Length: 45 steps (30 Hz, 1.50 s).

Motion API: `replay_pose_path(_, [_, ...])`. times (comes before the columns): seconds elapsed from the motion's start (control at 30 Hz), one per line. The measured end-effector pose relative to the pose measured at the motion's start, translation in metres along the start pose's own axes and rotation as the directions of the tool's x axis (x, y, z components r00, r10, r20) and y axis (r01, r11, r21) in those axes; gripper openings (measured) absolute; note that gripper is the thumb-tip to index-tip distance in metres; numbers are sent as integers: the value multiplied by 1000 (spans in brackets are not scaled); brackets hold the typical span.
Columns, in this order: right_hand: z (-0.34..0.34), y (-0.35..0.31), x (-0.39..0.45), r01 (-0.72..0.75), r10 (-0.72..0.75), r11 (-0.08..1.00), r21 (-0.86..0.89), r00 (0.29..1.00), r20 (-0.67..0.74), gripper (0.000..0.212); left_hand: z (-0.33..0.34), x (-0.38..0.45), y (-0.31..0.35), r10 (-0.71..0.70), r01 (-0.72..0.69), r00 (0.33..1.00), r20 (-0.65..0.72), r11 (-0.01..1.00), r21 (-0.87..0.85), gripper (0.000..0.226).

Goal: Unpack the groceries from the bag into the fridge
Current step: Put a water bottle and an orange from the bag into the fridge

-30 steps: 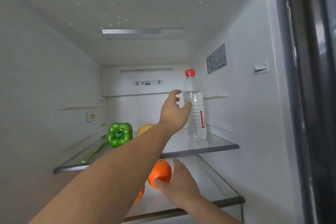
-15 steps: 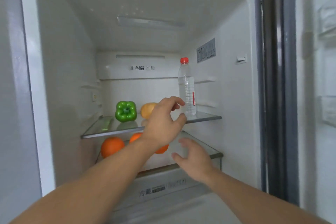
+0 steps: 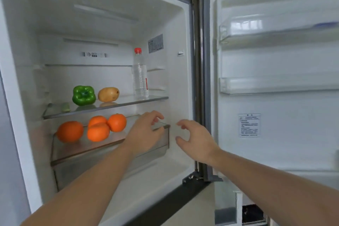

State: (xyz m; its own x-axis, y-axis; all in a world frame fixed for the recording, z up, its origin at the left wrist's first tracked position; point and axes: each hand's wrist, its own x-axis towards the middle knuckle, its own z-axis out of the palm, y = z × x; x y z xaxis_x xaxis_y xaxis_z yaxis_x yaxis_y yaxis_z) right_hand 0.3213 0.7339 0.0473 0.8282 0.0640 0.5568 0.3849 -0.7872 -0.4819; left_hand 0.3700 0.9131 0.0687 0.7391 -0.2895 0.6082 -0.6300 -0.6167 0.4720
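I stand before the open fridge (image 3: 185,71), and everything I have unpacked sits inside it. On the upper glass shelf (image 3: 117,104), from left to right, are a green pepper (image 3: 84,95), a potato (image 3: 108,94) and an upright water bottle (image 3: 140,77) with a red cap. On the lower shelf (image 3: 88,147) lie four oranges (image 3: 98,132), grouped towards the left. A second ago my left hand was at the bottle and my right hand on an orange; now both have let go and drawn back. My left hand (image 3: 145,134) hangs before the lower shelf's front edge, fingers loosely curled and holding nothing. My right hand (image 3: 197,141), further right, is also empty, fingers apart. The open door (image 3: 275,115) stands on the right. The grocery bag is out of view, so I judge the next step is reaching back to it.
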Motion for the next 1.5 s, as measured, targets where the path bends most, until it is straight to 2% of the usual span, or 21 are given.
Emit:
replay_pose_path(0.17, [-93, 17, -53, -37, 28, 994, -102, 995, -91, 48, 32, -8, 71, 45, -45, 995, 93, 999, 7, 27])
replay_pose_path(0.33, [-220, 70, -155, -185, 125, 940, -286, 968, -216, 47, 104, -28, 192, 192, -190, 952, 237, 981, -32, 36])
replay_pose_path(0.5, [-349, 127, -289, -433, 313, 805, -405, 891, -329, 51, 202, -68, 345, 352, -295, 871, 342, 932, -209, 37])
replay_pose_path(0.63, [-432, 151, -403, -629, 472, 665, -402, 772, -426, 54, 275, -106, 463, 522, -435, 738, 428, 853, -289, 44])
replay_pose_path(0.77, [-511, 155, -515, -779, 559, 479, -404, 626, -545, 51, 330, -145, 586, 680, -540, 577, 453, 734, -412, 48])
replay_pose_path(0.87, [-559, 144, -596, -890, 621, 313, -333, 457, -637, 54, 366, -177, 670, 775, -580, 456, 437, 632, -515, 48])
replay_pose_path(0.97, [-600, 127, -663, -956, 609, 155, -248, 290, -738, 56, 393, -214, 751, 866, -604, 316, 387, 498, -622, 45])
replay_pose_path(1.07, [-631, 107, -715, -982, 562, 33, -186, 172, -809, 55, 416, -253, 828, 938, -625, 163, 305, 337, -704, 43])
replay_pose_path(1.2, [-655, 76, -782, -988, 458, -150, -48, -26, -889, 59, 441, -318, 925, 988, -553, 3, 156, 132, -823, 42])
replay_pose_path(1.3, [-663, 49, -831, -958, 362, -276, 73, -174, -916, 58, 444, -380, 986, 991, -526, -128, 43, -31, -850, 45])
replay_pose_path(1.43, [-657, -5, -896, -874, 210, -423, 241, -353, -912, 60, 436, -469, 1048, 953, -436, -293, -79, -207, -876, 84])
replay_pose_path(1.5, [-644, -33, -927, -818, 131, -465, 338, -441, -888, 61, 426, -520, 1067, 922, -370, -366, -127, -270, -889, 88])
